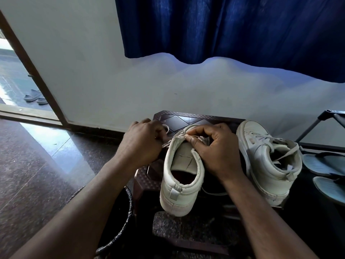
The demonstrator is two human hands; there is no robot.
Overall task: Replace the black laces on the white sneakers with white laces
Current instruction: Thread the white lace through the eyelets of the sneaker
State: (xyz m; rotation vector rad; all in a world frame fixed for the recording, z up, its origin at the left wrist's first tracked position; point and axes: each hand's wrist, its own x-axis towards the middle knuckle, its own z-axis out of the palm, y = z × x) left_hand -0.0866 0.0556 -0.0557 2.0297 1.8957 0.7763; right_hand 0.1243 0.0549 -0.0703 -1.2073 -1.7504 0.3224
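Bare forearms (89, 199), bare left hand (143, 139), right hand (216, 150)

Place: a home, just inside the entrance.
Door: wooden door frame (31, 68) at 9 o'clock, slippers (35, 97) on the tiles outside.
Wall: plain, blue curtain (233, 25) at 12 to 1 o'clock.
Floor: polished stone (28, 165).
Storage: metal rack (315, 126) at 3 o'clock, flip-flops (323, 164) near it.

Brown stool (186, 120), blue curtain (233, 25) above it, slippers (323, 165) right of it, bin (128, 206) left of it, sandals (34, 96) far left.
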